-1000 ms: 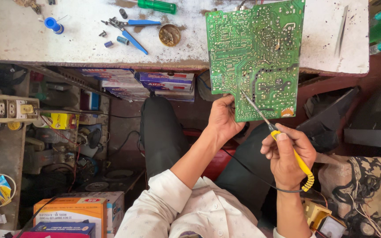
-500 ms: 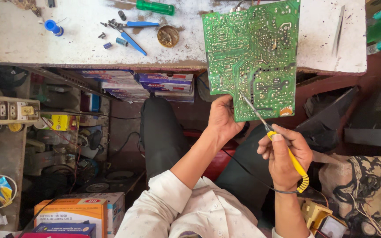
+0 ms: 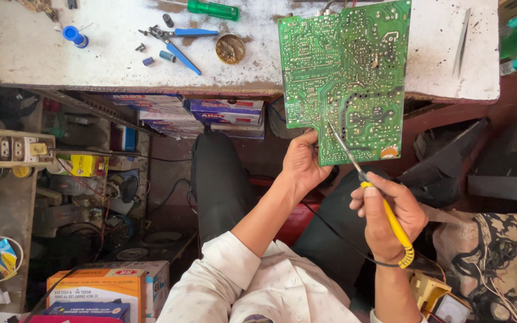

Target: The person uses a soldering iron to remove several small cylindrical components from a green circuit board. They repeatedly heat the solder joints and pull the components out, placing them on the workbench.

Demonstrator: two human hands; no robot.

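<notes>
My left hand (image 3: 305, 162) grips the lower left edge of a green circuit board (image 3: 348, 72), solder side up, its far end resting on the white workbench (image 3: 109, 54). My right hand (image 3: 390, 212) holds a soldering iron with a yellow handle (image 3: 390, 218). Its metal tip (image 3: 332, 128) touches the board near the lower middle. A black cord runs from the handle down across my lap.
On the bench lie blue-handled pliers (image 3: 181, 45), a green screwdriver (image 3: 213, 9), a round tin (image 3: 230, 49), a blue spool (image 3: 74, 36), small screws and tweezers (image 3: 462, 33). Boxes are stacked under the bench. A power strip (image 3: 7, 148) sits left, an orange box (image 3: 103, 287) below.
The board has shifted slightly left in my left hand. My right hand moved a little left and the iron's tip slid up along the board.
</notes>
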